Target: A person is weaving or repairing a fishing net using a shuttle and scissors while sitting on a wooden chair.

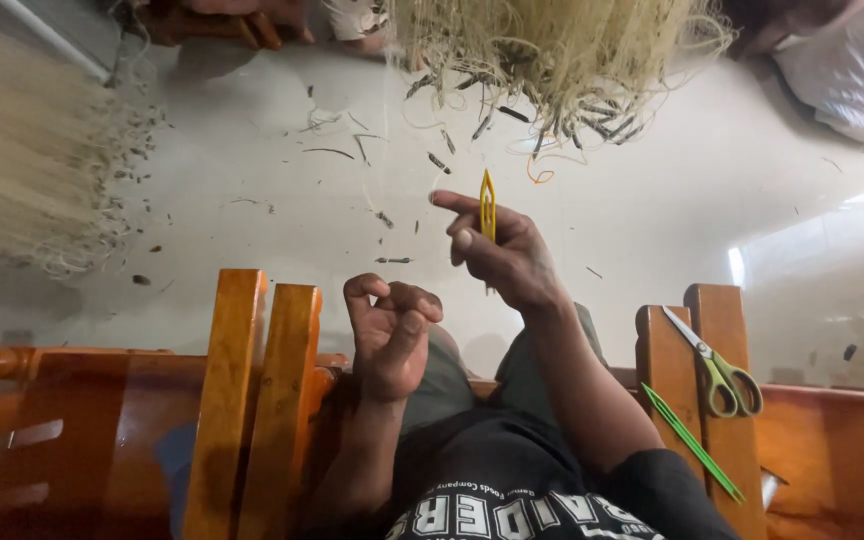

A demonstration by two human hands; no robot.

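Right hand (512,262) pinched on a yellow netting needle (488,208), tip up, held at its lower half. Left hand (392,335) curled, fingers together, nothing visible in it. Needle looks light, stiff, smooth plastic; grip mid-shaft. Net (552,50) above: soft, tangly. Scissors (717,365) lie on the chair arm (667,350).

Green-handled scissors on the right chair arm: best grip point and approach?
Take the scissors by the green finger loops, coming from above on the near side. They lie flat along the wooden armrest, closed blades pointing away, loops toward the person. The green needle lies just left, so probably avoid sweeping from there.
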